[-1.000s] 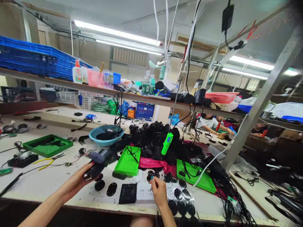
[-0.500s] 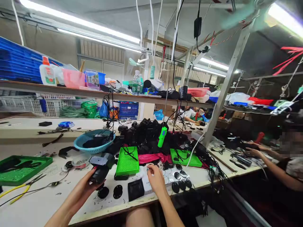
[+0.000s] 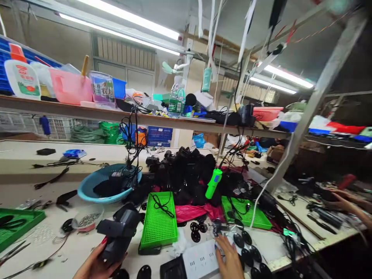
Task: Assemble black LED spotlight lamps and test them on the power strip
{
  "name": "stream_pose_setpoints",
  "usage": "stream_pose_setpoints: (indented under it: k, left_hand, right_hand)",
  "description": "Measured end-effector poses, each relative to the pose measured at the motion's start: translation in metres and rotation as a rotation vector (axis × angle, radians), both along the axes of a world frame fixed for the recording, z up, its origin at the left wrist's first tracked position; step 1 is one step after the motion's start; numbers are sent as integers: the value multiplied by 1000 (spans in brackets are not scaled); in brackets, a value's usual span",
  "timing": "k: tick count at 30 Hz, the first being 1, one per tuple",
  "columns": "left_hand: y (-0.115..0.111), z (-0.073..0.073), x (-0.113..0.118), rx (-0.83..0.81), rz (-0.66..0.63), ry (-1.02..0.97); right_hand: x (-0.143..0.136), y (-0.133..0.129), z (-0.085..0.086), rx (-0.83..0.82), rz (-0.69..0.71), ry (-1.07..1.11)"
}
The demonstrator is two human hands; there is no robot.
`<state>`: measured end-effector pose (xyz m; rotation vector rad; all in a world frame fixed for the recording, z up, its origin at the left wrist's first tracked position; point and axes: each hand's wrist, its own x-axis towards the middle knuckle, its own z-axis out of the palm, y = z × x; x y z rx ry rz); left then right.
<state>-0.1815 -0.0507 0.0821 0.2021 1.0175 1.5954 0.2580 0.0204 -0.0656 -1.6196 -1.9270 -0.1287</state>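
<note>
My left hand [image 3: 94, 261] grips a black plastic device housing [image 3: 120, 232], with a block-shaped part jutting to the left; its exact kind I cannot make out. My right hand [image 3: 228, 255] reaches over a white power strip [image 3: 200, 261], fingers stretched out, with nothing visible in them. Beyond its fingertips lie small shiny pieces, too blurred to name. Black round discs [image 3: 247, 255] spread to the right of that hand, and several smaller black discs [image 3: 195, 232] lie to its left. A black square tray [image 3: 173, 269] adjoins the strip's left end.
Green perforated trays [image 3: 159, 221] hold black cables. A blue basin [image 3: 95, 193] and a tub of screws [image 3: 88, 221] stand left. Black parts [image 3: 186, 174] are heaped behind, below a hanging green electric screwdriver [image 3: 213, 184]. A co-worker's hands [image 3: 345, 197] are at far right.
The view has shifted closer and tilted. My right hand has moved rightward along the power strip, its fingers reaching out. My left hand still holds the black housing, now turned differently.
</note>
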Motion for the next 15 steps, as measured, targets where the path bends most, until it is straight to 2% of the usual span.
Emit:
stream_pose_setpoints:
  k: [2,5,7,9,12,15]
  left_hand:
    - [3,5,-3,29,9,49]
    - [14,3,-18,31,2,107]
    - [28,-2,-32,-19,-40,76]
    - [43,-6,-44,-72,-70,-9]
    - [68,-8,-53,-47,-81,-84]
    - [87,-10,-49,-12,-85,-64]
  right_hand:
    - [11,2,3,4,37,28]
    - [26,-1,-4,40,103,89]
    - [31,-7,-9,71,121,131]
    - [28,-15,-7,93,101,166]
    - [5,-20,14,51,40,219]
    - [-24,-16,40,-39,-2,302]
